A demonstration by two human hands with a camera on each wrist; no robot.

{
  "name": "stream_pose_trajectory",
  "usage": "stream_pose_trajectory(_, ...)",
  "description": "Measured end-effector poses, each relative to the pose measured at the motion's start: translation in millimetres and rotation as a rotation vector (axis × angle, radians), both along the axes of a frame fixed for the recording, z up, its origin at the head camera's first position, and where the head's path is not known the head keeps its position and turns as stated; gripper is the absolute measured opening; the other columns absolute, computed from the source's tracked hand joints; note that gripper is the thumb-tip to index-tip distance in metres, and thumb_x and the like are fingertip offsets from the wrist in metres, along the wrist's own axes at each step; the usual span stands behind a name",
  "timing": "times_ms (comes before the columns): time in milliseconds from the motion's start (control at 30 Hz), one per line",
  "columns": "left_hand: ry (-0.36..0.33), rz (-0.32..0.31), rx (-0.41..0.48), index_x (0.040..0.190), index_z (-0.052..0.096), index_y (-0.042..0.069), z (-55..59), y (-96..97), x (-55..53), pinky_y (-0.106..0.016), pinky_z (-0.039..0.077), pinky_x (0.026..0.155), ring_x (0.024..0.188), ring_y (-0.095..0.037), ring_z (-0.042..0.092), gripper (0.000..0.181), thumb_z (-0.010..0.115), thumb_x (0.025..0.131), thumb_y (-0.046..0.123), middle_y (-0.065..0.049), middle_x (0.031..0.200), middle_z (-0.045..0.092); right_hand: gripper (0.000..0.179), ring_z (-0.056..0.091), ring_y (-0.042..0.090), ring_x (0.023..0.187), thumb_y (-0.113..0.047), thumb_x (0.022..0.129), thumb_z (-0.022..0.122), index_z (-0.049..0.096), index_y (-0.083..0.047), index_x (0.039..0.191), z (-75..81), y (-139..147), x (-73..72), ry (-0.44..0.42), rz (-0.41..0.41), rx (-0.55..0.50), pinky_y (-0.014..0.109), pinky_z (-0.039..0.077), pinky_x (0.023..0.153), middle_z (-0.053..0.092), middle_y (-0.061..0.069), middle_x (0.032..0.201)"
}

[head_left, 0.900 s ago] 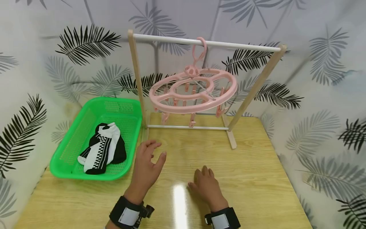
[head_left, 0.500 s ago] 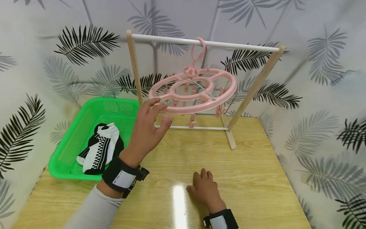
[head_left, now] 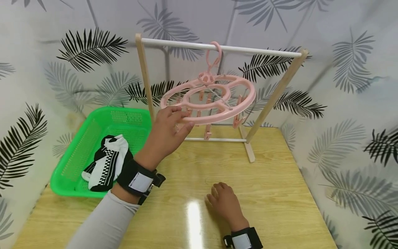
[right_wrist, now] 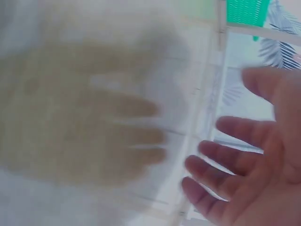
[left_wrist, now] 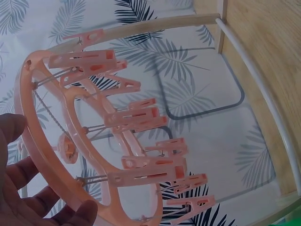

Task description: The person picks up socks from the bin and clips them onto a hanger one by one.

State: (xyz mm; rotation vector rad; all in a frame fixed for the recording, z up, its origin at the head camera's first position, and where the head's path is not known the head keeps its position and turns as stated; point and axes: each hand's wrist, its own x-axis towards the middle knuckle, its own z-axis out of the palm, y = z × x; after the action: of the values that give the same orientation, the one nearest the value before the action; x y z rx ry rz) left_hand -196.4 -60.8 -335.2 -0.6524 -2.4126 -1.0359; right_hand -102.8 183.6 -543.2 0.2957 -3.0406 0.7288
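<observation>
Near the head view's centre, the left hand [head_left: 168,130] pinches the lower-left rim of the pink clip hanger [head_left: 211,119], which extends rightward from the grip; at lower centre-right, the right hand [head_left: 225,203] hangs relaxed above the wooden tabletop [head_left: 273,180].

Bench [head_left: 273,200] in front, backdrop [head_left: 351,152] behind it and along both sides. Rack [head_left: 264,52] stands at the bench's far edge, around the middle. Clip hanger [head_left: 214,119] hangs from the rack's top bar by its hook [head_left: 221,52], ring tilted; clips [head_left: 207,133] dangle under the ring, above the bench. Basket [head_left: 74,193] on the bench's left side, just beside the rack's left post. Socks [head_left: 109,162] in the basket, piled together. Left hand [head_left: 164,133] at the ring's near-left rim, right of the basket. Right hand [head_left: 225,204] near the bench's front, well apart from the rack.
</observation>
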Motion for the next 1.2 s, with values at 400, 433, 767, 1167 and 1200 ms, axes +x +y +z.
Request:
stream_pose_trajectory(400, 0.080, 0.011, 0.019, 0.108, 0.071, -0.002, 1.6, -7.2, 0.4, -0.050, 0.044, 0.086, 0.106, -0.039, 0.050, 0.034, 0.078, 0.087, 0.023, -0.020, 0.107, 0.057, 0.029, 0.059, 0.036, 0.113, -0.017, 0.094, 0.070, 0.067, -0.001, 0.118, 69.1, -7.8, -26.0, 0.333, 0.008, -0.259, 0.052, 0.049, 0.092, 0.064, 0.017, 0.120)
stream_pose_trajectory(433, 0.070, 0.016, 0.012, 0.109, 0.072, -0.002, 2.8, -8.2, 0.9, -0.050, 0.045, 0.085, 0.106, -0.038, 0.050, 0.034, 0.078, 0.087, 0.023, -0.020, 0.107, 0.057, 0.029, 0.058, 0.035, 0.114, -0.017, 0.095, 0.069, 0.067, -0.001, 0.118, 75.2, -9.3, -28.1, 0.349, 0.020, -0.272, 0.052, 0.048, 0.093, 0.063, 0.017, 0.120)
stream_pose_trajectory(767, 0.076, 0.027, -0.040, 0.107, 0.073, 0.001, 7.0, -12.6, 2.4, -0.049, 0.042, 0.086, 0.105, -0.038, 0.049, 0.033, 0.078, 0.087, 0.027, -0.016, 0.105, 0.057, 0.025, 0.054, 0.034, 0.119, -0.013, 0.095, 0.067, 0.068, -0.001, 0.117, 116.7, -24.6, -41.4, 0.444, 0.075, -0.365, 0.053, 0.046, 0.095, 0.060, 0.016, 0.126)
stream_pose_trajectory(1167, 0.095, 0.032, -0.064, 0.105, 0.074, 0.000, 10.1, -14.1, 1.3, -0.049, 0.042, 0.088, 0.100, -0.037, 0.052, 0.034, 0.081, 0.085, 0.027, -0.015, 0.100, 0.059, 0.032, 0.056, 0.032, 0.118, -0.015, 0.096, 0.067, 0.064, 0.001, 0.124, 149.3, -28.1, -58.5, 0.487, 0.097, -0.395, 0.050, 0.049, 0.090, 0.061, 0.016, 0.127)
stream_pose_trajectory(1200, 0.093, 0.030, -0.064, 0.105, 0.075, 0.001, 10.5, -14.1, 1.3, -0.049, 0.042, 0.088, 0.099, -0.036, 0.052, 0.033, 0.081, 0.085, 0.027, -0.015, 0.100, 0.059, 0.033, 0.057, 0.032, 0.117, -0.016, 0.096, 0.067, 0.063, 0.000, 0.125, 152.1, -28.6, -60.0, 0.479, 0.100, -0.401, 0.049, 0.050, 0.089, 0.061, 0.016, 0.127)
